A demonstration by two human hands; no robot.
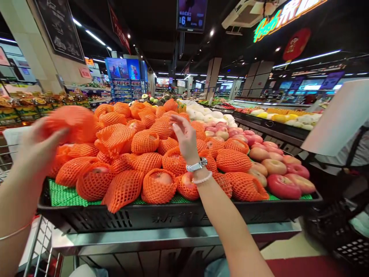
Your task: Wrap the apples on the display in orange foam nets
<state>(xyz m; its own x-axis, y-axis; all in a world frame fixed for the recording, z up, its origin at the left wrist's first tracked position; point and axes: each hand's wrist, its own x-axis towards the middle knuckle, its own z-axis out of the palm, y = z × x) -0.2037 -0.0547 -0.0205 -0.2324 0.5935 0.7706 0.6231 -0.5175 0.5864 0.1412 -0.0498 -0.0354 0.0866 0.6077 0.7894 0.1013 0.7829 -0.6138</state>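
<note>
My left hand, smeared by motion, is closed on a foam-net-wrapped apple above the left end of the pile; the fruit itself is hidden by the orange net. My right hand, with a watch and a beaded bracelet at the wrist, hovers over the middle of the pile. Its fingers are apart and nothing shows in them. Below both hands lie several apples in orange foam nets, some with their tops showing. Bare red apples lie at the right of the same black crate, on a green mesh liner.
White-netted fruit lies behind the apples. A metal shopping cart stands at the lower left. To the right are a pale cylinder-like object and a black basket. A metal ledge runs under the crate's front.
</note>
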